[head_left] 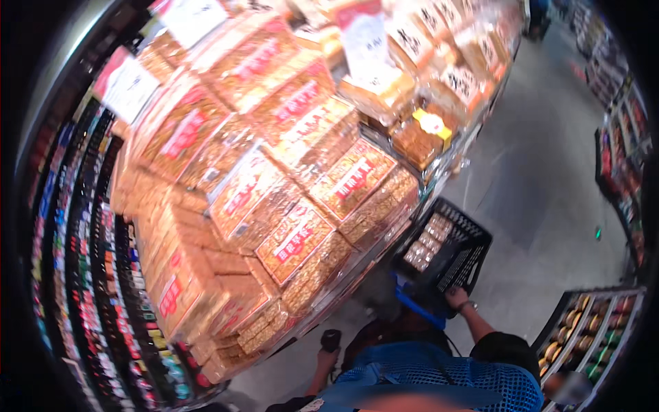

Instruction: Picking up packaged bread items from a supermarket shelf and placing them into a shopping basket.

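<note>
My right hand (457, 298) grips the near rim of a black plastic shopping basket (471, 257), with a band at its wrist. Several clear-wrapped packs (430, 242) lie along the basket's left side, and a blue handle (412, 304) hangs at its near side. Lower and to the left, my left hand (327, 355) is closed around a small dark handheld device (330, 340); its kind is unclear. Before me rises a large stack of plastic-wrapped packs of nut or grain brittle (296, 239) with red printed labels.
Bread-like packs (381, 92) and white price signs (126, 85) top the display. A brown cake pack (422, 134) sits at its right edge. Stocked shelves (98, 268) curve along the left; a tiered rack (587, 335) stands lower right. Grey floor (535, 154) runs along the right.
</note>
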Demonstrator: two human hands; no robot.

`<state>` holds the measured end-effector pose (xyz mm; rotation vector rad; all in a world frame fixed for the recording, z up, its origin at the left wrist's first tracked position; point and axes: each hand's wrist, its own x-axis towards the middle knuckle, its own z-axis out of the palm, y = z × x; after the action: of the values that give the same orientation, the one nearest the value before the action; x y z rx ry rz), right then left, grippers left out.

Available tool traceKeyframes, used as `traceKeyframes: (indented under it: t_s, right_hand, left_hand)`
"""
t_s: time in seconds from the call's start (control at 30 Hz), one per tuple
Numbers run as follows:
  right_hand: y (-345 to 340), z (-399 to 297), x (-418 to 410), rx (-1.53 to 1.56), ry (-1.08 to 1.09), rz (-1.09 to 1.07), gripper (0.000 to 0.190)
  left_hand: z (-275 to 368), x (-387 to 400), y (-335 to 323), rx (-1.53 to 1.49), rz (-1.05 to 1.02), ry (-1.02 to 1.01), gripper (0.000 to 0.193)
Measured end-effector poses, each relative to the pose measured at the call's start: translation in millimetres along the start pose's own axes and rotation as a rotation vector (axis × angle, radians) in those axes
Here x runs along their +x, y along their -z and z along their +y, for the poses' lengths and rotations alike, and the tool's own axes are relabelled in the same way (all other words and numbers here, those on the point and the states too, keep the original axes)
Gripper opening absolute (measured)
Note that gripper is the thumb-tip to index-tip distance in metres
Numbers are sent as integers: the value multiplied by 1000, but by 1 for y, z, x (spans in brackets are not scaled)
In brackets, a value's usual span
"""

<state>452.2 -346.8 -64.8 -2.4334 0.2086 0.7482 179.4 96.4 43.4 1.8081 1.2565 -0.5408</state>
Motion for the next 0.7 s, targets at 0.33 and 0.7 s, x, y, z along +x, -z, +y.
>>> traceKeyframes:
  t_s: [0.33, 0.7]
  right_hand:
    - [34, -128, -81, -220, 232, -7, 32]
    - [259, -608, -32, -196, 1404, 538, 44]
  left_hand:
    - [-151, 32, 26, -422, 0, -273, 22]
    - [-214, 1, 9, -375, 190, 76, 19]
